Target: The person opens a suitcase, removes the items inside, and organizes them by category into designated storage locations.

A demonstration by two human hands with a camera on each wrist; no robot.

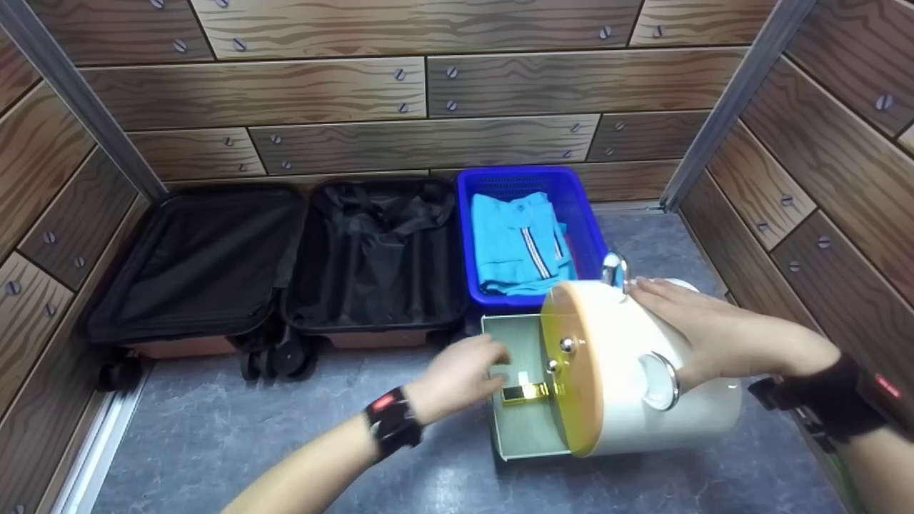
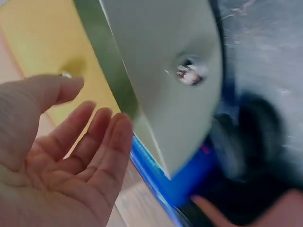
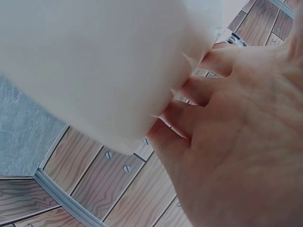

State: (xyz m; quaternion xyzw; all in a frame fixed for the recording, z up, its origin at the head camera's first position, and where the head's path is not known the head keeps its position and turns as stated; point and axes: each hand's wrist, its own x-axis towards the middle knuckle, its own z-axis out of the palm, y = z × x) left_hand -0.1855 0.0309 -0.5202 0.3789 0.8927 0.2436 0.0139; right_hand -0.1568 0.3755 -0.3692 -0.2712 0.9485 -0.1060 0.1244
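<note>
White case (image 1: 664, 385) with an amber lid (image 1: 564, 371) lies near the floor's right edge; right hand (image 1: 707, 328) grips it, left hand (image 1: 457, 375) fingers spread, relaxed.

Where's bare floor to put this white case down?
Bare grey floor lies in front of the open suitcase, left of the left hand. It is crowded where the white case, right hand and blue basket meet.
</note>
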